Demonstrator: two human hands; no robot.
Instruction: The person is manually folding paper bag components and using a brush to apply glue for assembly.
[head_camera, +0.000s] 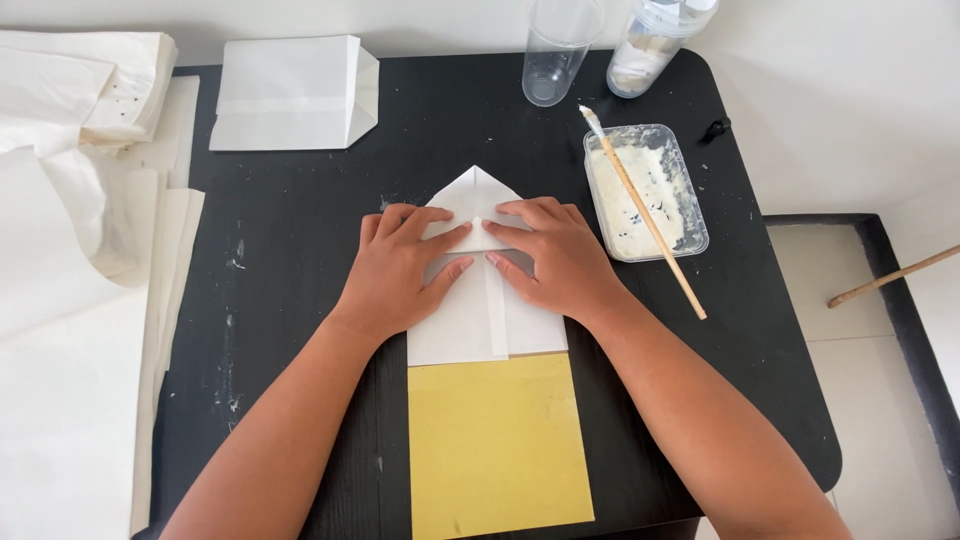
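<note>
both hands, left (400, 268) and right (555, 258), flat and spread, fingertips nearly meeting, pressing on a white folded paper (480, 325) at mid worktop (290, 250). top corners already folded into a point, centre seam laid down; lower edge unfolded. just below the paper, a yellow sheet (497, 445). right of the paper, a glue tray (646, 190) with a stick brush (645, 215). beyond the paper, a clear cup (555, 55), a bottle (655, 45), a finished paper bag (292, 93).
</note>
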